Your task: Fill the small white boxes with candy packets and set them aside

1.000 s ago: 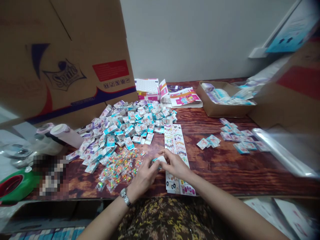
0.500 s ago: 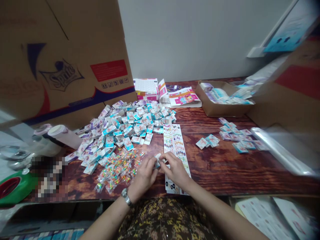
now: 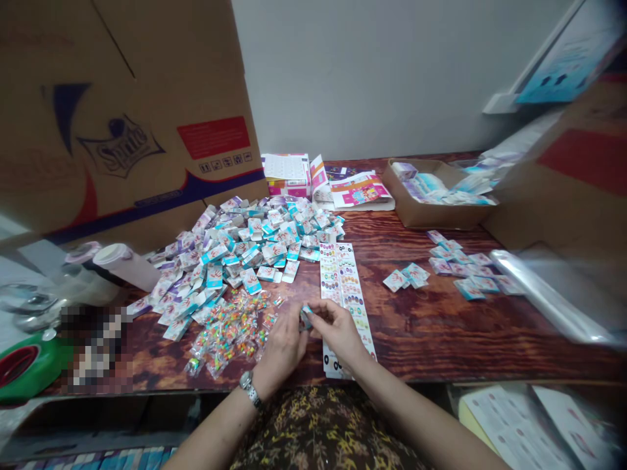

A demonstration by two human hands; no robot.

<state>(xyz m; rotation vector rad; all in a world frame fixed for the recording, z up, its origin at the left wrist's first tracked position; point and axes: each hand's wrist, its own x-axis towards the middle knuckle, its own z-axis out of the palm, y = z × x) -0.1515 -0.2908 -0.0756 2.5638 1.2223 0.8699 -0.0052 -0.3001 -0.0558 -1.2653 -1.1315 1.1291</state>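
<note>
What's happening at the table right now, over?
Left hand, right hand pinching small box. Printed sheet under right hand. Small packets left of hands.

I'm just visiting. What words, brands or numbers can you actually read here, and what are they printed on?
"Sprite": dark logo on the cardboard carton.
Red panel on that carton: too small to read.
Small white-and-teal boxes: printing too small to read.
Long printed sheet: too small to read.
</note>
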